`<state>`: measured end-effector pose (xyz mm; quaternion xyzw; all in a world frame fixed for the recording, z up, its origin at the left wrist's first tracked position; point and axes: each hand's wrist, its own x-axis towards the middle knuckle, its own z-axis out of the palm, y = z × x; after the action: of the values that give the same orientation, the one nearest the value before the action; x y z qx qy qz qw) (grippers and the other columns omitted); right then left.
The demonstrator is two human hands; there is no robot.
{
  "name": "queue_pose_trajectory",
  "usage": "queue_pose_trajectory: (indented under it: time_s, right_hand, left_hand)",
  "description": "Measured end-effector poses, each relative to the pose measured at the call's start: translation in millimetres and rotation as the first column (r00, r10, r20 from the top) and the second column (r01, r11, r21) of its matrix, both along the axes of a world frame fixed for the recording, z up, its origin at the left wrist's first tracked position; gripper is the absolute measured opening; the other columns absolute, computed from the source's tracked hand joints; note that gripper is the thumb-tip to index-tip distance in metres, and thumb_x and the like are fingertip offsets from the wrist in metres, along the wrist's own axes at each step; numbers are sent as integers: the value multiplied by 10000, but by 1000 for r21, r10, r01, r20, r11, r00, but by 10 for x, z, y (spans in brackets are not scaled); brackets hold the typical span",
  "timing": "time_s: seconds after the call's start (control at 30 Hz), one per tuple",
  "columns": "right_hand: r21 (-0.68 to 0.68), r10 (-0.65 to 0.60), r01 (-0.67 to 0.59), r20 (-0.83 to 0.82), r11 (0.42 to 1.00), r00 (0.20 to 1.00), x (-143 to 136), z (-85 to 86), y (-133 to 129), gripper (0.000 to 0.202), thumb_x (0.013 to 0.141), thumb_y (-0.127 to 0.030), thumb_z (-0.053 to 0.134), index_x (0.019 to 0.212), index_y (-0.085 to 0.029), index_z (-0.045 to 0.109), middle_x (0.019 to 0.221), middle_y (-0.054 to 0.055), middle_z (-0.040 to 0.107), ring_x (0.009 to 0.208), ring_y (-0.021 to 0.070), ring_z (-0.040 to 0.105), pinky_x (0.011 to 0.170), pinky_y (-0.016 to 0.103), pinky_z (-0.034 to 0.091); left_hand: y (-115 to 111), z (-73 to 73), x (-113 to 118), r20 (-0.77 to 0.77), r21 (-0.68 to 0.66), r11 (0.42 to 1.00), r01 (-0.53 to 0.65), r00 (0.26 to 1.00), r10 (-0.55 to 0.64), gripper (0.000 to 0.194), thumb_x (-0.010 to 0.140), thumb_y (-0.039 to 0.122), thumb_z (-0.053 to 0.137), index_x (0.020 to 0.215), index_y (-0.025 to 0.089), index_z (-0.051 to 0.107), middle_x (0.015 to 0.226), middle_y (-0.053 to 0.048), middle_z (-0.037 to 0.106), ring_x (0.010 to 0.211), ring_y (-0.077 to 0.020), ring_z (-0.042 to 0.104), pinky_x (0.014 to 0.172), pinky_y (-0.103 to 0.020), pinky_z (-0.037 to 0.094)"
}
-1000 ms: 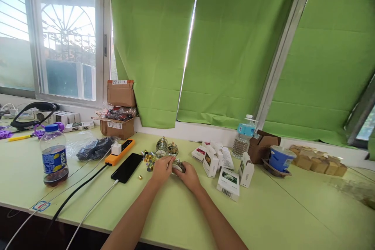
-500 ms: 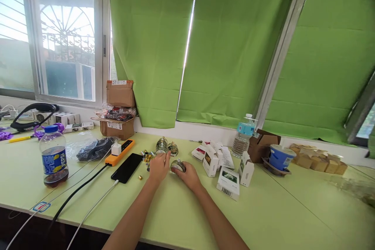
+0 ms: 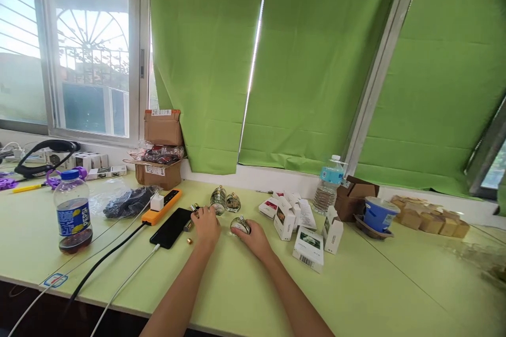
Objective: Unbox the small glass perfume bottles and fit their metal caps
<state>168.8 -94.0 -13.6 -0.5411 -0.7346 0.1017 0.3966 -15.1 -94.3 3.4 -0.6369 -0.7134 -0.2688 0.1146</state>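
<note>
My right hand is closed around a small round glass bottle with silvery decoration, tilted just above or on the table. To its left, my left hand is palm down with fingers apart, over small shiny metallic pieces that it partly covers. A dark metallic piece shows beside its fingertips, at the phone's edge. Beyond the hands are two more ornate glass bottles, a larger one and a smaller one. One tiny gold piece lies left of my left wrist.
A black phone on a white cable and an orange power strip lie to the left, near a Pepsi bottle. White small boxes, a water bottle and a blue tub stand to the right.
My left hand has moved left, away from the bottle in my right hand, and its fingers have spread over the metallic pieces. My right hand keeps the bottle in nearly the same place.
</note>
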Motion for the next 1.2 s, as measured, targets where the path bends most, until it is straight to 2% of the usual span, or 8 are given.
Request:
queue_pose_trajectory:
  time_s: [0.13, 0.47, 1.0, 1.2]
  right_hand:
    - [1, 3, -3, 2, 1000, 1000, 0, -1, 5, 419, 720, -574, 652, 697, -157, 611, 688, 17, 631, 651, 177, 549, 566, 242, 303]
    - [-2, 16, -16, -12, 1000, 1000, -5, -16, 11, 420, 725, -573, 646, 716, -154, 630, 692, 18, 640, 652, 178, 550, 579, 245, 320]
    - [-11, 8, -9, -17, 1000, 1000, -12, -3, 7, 409, 716, -563, 643, 713, -154, 624, 692, 28, 627, 643, 173, 521, 588, 260, 322]
    - [-15, 11, -12, -19, 1000, 1000, -13, -6, 0, 408, 723, -561, 643, 715, -154, 624, 699, 30, 627, 653, 179, 528, 590, 263, 330]
  left_hand:
    - [25, -33, -11, -20, -66, 998, 9, 1000, -10, 355, 796, 103, 472, 1111, 171, 620, 1132, -148, 607, 1111, -297, 469, 954, -490, 260]
    - [44, -63, -32, -26, -89, 996, 24, 999, -27, 356, 835, 75, 408, 1078, 180, 646, 1099, -153, 629, 1077, -293, 507, 902, -475, 284]
    - [8, -79, 10, -19, -26, 999, -36, 999, 35, 311, 801, 159, 456, 1045, 142, 649, 1094, -177, 629, 1096, -336, 493, 961, -562, 259]
    - [9, -85, 18, -9, -45, 999, -25, 1000, 25, 330, 811, 169, 438, 1074, 143, 636, 1125, -169, 624, 1114, -322, 489, 992, -576, 242]
